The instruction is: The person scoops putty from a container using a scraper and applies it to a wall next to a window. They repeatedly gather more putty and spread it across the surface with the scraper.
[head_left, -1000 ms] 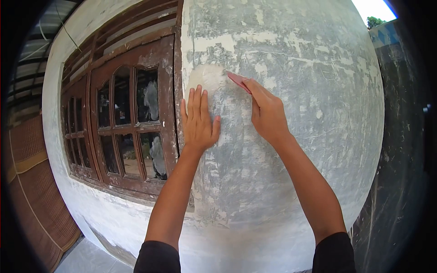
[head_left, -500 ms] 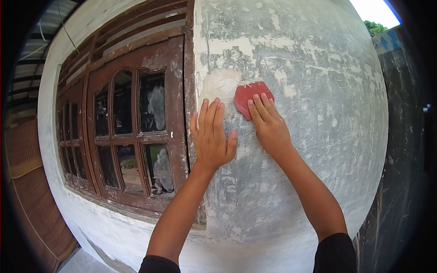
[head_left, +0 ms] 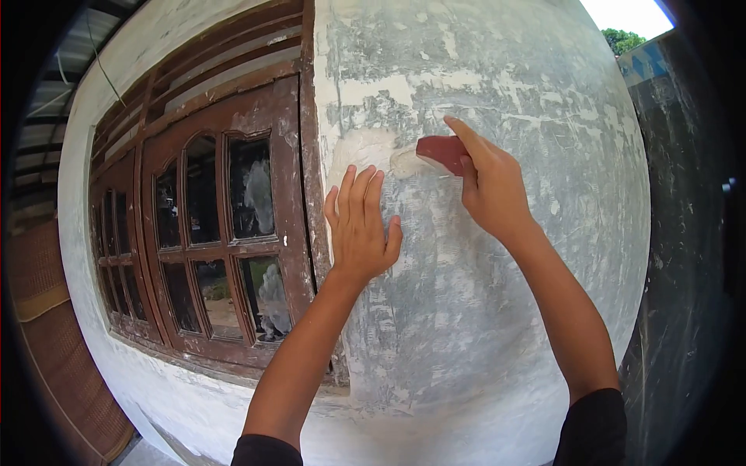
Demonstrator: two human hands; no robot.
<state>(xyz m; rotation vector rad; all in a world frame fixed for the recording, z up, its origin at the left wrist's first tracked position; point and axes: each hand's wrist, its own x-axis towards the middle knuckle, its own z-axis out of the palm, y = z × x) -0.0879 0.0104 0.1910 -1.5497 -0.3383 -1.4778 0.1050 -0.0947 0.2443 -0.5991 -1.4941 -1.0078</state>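
Note:
My right hand point(head_left: 493, 182) grips a flat dark red scraper point(head_left: 441, 153) between thumb and fingers, tilted against the grey wall point(head_left: 466, 311). Pale filler shows along the scraper's lower edge. Just left of it is a smooth cream patch of filler point(head_left: 365, 151) on the wall, beside the window frame. My left hand point(head_left: 361, 225) lies flat on the wall under that patch, fingers spread and pointing up, holding nothing.
A brown wooden window point(head_left: 217, 225) with dark glass panes fills the left side of the wall. Beyond it hangs a woven brown mat point(head_left: 62, 334). A dark wall point(head_left: 684, 233) stands at the far right.
The scraper has turned from lying flat under my right fingers to a tilted position held by thumb and fingers. My right hand has shifted slightly right. My left hand stays on the wall.

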